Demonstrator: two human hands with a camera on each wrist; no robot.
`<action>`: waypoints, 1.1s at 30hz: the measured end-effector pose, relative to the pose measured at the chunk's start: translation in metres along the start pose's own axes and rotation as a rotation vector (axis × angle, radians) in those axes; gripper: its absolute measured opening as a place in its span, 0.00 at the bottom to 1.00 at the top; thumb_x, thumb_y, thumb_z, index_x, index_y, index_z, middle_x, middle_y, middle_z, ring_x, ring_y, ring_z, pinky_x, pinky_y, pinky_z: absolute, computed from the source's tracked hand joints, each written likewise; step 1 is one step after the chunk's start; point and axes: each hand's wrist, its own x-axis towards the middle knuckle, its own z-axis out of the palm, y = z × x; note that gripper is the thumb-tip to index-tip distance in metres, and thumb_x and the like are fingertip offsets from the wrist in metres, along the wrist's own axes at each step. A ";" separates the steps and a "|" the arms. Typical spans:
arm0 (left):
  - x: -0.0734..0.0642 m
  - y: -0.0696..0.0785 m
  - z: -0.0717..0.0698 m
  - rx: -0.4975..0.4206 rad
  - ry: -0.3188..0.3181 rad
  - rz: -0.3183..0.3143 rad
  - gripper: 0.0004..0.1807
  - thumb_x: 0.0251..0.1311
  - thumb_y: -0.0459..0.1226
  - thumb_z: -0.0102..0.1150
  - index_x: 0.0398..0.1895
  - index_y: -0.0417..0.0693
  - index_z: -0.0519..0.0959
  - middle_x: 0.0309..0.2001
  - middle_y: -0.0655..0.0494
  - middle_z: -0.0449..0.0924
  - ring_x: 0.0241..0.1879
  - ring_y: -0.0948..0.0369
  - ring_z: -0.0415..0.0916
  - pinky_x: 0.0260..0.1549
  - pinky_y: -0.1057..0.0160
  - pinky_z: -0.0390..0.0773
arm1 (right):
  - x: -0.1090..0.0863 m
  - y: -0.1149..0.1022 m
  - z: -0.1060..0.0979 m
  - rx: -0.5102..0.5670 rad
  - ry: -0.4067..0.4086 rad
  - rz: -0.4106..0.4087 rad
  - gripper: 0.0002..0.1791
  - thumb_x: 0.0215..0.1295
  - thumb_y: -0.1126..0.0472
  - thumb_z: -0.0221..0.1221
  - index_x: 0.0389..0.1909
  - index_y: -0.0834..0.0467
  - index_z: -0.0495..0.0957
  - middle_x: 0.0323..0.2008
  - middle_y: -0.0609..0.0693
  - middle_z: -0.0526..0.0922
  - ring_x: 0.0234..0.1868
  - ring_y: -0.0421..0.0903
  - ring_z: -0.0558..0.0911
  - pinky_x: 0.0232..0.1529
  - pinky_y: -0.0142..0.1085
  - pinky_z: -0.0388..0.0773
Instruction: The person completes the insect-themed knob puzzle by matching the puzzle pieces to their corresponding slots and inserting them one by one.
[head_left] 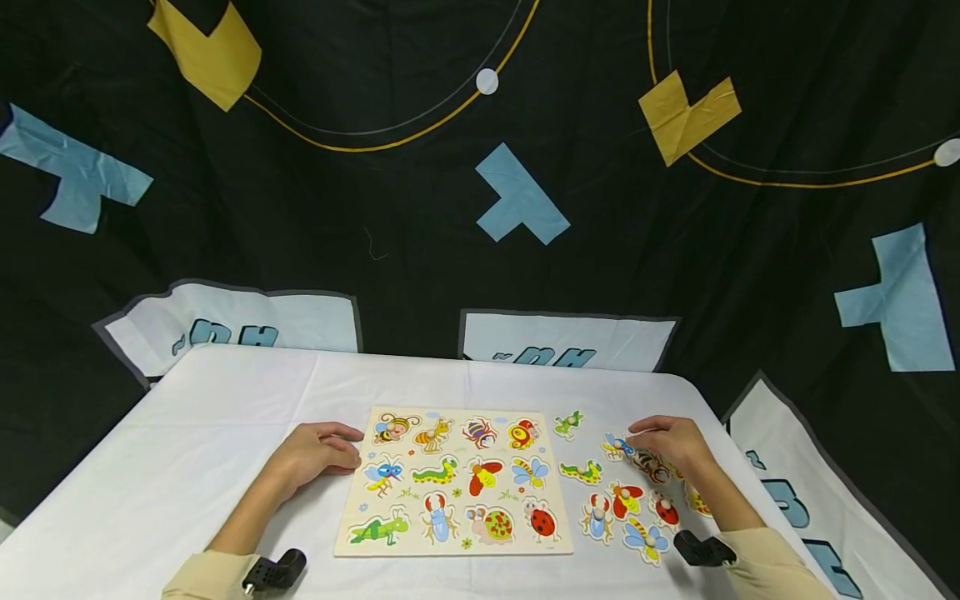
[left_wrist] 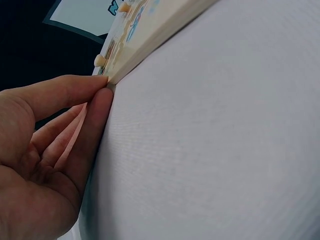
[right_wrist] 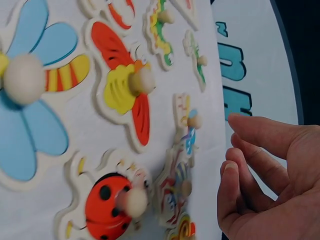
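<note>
A wooden insect puzzle board lies on the table in front of me. My left hand is at its left side, thumb and forefinger tips touching the edge. In the left wrist view, those fingertips meet the board's corner, near round knobs. My right hand, fingers loosely bent and holding nothing, hovers over the far pieces at the right. Beneath and beside it are a blue mosquito piece and a brown spider piece. The right wrist view shows the fingers apart from the knobbed pieces.
Right of the board lie a grasshopper piece, a caterpillar piece, a beetle piece, a red-winged piece, a ladybug piece and a dragonfly piece. A black curtain hangs behind the white table.
</note>
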 end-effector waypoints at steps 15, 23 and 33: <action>-0.001 0.000 0.000 -0.014 -0.004 -0.006 0.27 0.48 0.30 0.73 0.55 0.36 0.81 0.32 0.53 0.89 0.33 0.60 0.84 0.34 0.64 0.81 | 0.000 0.024 -0.005 -0.018 0.000 0.036 0.20 0.61 0.54 0.67 0.50 0.61 0.85 0.53 0.64 0.83 0.48 0.54 0.78 0.46 0.46 0.75; -0.001 0.000 0.001 -0.027 -0.006 -0.012 0.27 0.47 0.30 0.73 0.55 0.36 0.81 0.31 0.53 0.89 0.33 0.61 0.84 0.34 0.64 0.81 | 0.000 0.033 -0.006 -0.007 0.003 0.076 0.18 0.59 0.54 0.67 0.47 0.61 0.85 0.48 0.62 0.85 0.45 0.54 0.76 0.40 0.42 0.72; -0.002 0.002 0.000 -0.025 -0.003 -0.010 0.27 0.47 0.30 0.73 0.55 0.36 0.81 0.31 0.53 0.89 0.33 0.61 0.83 0.34 0.65 0.81 | -0.001 0.043 -0.007 -0.008 -0.007 0.098 0.18 0.56 0.55 0.69 0.45 0.60 0.87 0.44 0.58 0.86 0.40 0.51 0.75 0.36 0.38 0.72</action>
